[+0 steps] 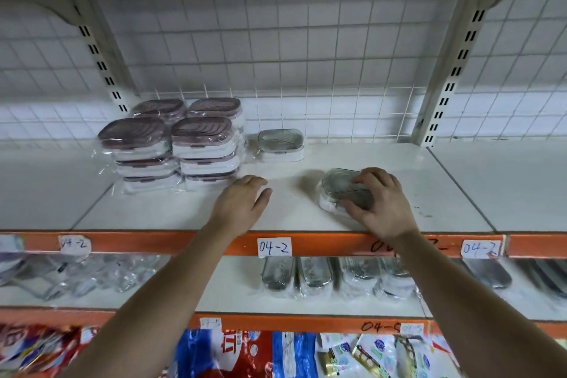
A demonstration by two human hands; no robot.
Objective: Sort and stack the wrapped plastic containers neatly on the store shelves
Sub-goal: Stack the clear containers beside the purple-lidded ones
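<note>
- Sliding the grey-lidded container (339, 184) back toward the lone matching container (280, 144) looks like the step in hand. Keeping it flat and squaring its long side to that one before setting it on top should give a neat stack.
- The right grip (380, 202) curls over the lid, grasping the container through its wrap. The left grip (242, 202) lies released, fingers straight, on the bare shelf (445, 187).
- The container sits near the shelf's front edge, well apart from the brown-lidded stacks (175, 144) at the back left.
- It has rounded corners and a ribbed, translucent grey lid over a white base. Its clear, crinkled film will likely slip under the fingers.
</note>
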